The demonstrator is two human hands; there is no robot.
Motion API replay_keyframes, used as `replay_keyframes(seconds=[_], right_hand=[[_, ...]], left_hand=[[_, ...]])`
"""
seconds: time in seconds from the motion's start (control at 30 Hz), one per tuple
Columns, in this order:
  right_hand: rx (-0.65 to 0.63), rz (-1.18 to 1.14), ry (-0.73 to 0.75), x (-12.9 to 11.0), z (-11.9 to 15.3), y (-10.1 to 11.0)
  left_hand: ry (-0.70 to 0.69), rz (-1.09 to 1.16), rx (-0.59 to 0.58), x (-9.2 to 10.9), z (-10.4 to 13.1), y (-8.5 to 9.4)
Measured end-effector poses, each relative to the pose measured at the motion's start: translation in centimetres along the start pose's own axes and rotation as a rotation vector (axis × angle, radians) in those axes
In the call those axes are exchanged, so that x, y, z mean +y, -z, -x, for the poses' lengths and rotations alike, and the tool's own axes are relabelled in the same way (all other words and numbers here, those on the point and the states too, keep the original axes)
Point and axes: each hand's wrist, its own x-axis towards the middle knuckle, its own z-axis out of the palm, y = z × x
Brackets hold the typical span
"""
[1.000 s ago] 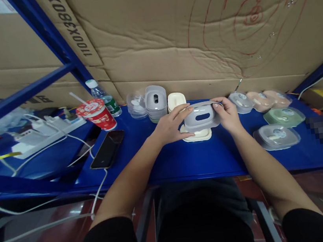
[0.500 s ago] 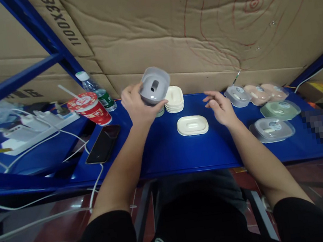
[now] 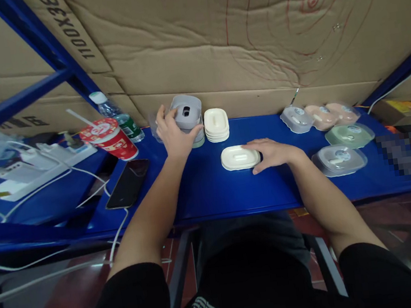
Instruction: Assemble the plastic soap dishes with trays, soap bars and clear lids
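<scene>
My left hand [image 3: 175, 133] is wrapped around a grey plastic box-like cover [image 3: 188, 106] with a dark slot in its top. Beneath it, greenish and clear containers [image 3: 198, 139] partly show; whether the cover rests on them I cannot tell. My right hand [image 3: 271, 152] has its thumb and fingers around the right end of a cream oval lid-like piece [image 3: 239, 156] with a raised bar, lying on the blue table [image 3: 226, 196]. Between the two hands, farther back, stands a short stack of cream square pieces [image 3: 217, 124].
Clear lidded packs with grey, peach and green contents [image 3: 339, 160] sit at the right. On the left are a red paper cup [image 3: 113, 141] with a straw, a water bottle [image 3: 121, 119], a phone [image 3: 127, 183] and a power strip [image 3: 44, 170] with white cables. Cardboard [image 3: 175, 41] lines the back.
My left hand has lowered the grey cover toward the containers at the back left. My right hand has moved left and down onto the end of the cream oval piece.
</scene>
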Motion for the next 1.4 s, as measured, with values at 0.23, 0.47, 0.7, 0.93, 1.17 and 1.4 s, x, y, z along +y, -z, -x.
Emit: replay_keyframes(seconds=[0.23, 0.47, 0.7, 0.93, 1.17, 1.4], right_hand=[[-0.036, -0.067, 0.01, 0.3, 0.1, 0.5], [0.258, -0.276, 0.122, -0.3, 1.4, 2.4], [0.763, -0.236, -0.084, -0.4, -3.5, 1.8], [0.851, -0.307, -0.257, -3.9, -12.8, -0.4], [0.911, -0.428, -0.296, -6.8, -15.6, -2.8], [0.854, -0.416, -0.356, -7.1, -15.5, -4.1]], left_hand=[[-0.068, 0.011, 0.035, 0.6, 0.5, 0.2], [-0.061, 0.037, 0.023, 0.3, 0.2, 0.3], [-0.023, 0.053, -0.022, 0.7, 0.4, 0.1], [-0.002, 0.087, -0.033, 0.8, 0.8, -0.5], [0.028, 0.095, -0.034, 0.7, 0.7, -0.8], [0.051, 0.118, -0.024, 0.3, 0.6, -0.9]])
